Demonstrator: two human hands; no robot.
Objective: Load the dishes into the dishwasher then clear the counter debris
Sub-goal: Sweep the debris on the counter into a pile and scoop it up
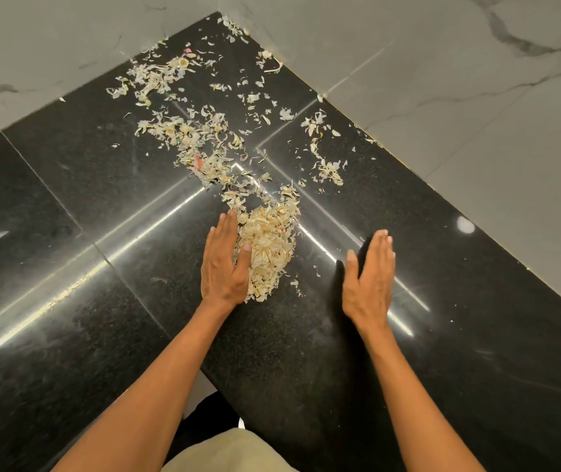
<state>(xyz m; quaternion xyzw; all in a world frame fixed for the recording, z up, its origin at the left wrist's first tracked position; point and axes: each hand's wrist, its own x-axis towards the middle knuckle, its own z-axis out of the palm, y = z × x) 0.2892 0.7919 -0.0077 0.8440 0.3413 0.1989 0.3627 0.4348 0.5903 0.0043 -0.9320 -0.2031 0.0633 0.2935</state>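
Head view, debris pile (268, 247) between hands (226, 264).

Grey-veined marble wall tiles (442, 80) meet in a corner, and beige clothing (231, 451) shows at bottom.

Pale, papery peel debris (268, 247) lies heaped in a loose mound on the black polished table (67, 253). Thinner scattered flakes (197, 144) trail from it toward the corner, with a few red bits among them.
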